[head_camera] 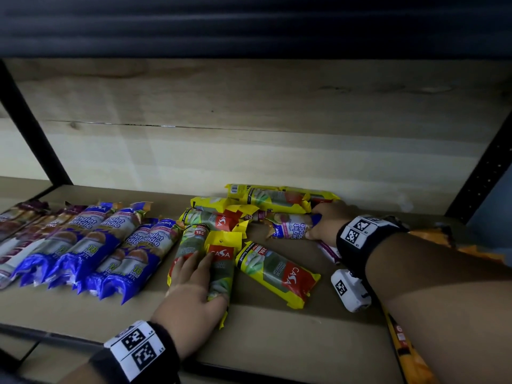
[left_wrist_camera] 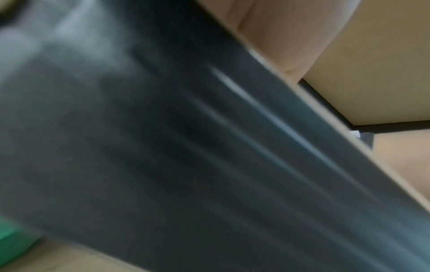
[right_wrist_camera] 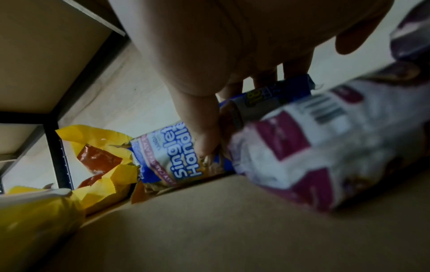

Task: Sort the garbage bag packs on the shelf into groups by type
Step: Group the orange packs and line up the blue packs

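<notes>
Garbage bag packs lie on a brown shelf board (head_camera: 277, 333). Several blue packs (head_camera: 110, 245) are lined up at the left, with maroon packs (head_camera: 22, 225) beyond them. Yellow packs (head_camera: 277, 273) are heaped in the middle. My left hand (head_camera: 194, 275) lies with straight fingers on two yellow packs (head_camera: 221, 261). My right hand (head_camera: 324, 223) pinches the end of a lone blue pack (head_camera: 291, 227) among the yellow ones. In the right wrist view the right hand (right_wrist_camera: 216, 117) has its thumb on the front of the blue pack (right_wrist_camera: 177, 156) and its fingers behind. The left wrist view is blurred and shows only a bit of the left hand (left_wrist_camera: 279, 33).
A maroon-and-white pack (head_camera: 329, 252) lies under my right wrist, close up (right_wrist_camera: 314, 152) in the right wrist view. Orange packs (head_camera: 407, 342) sit at the shelf's right front. Black uprights (head_camera: 30, 128) frame the shelf, and another shelf hangs low overhead.
</notes>
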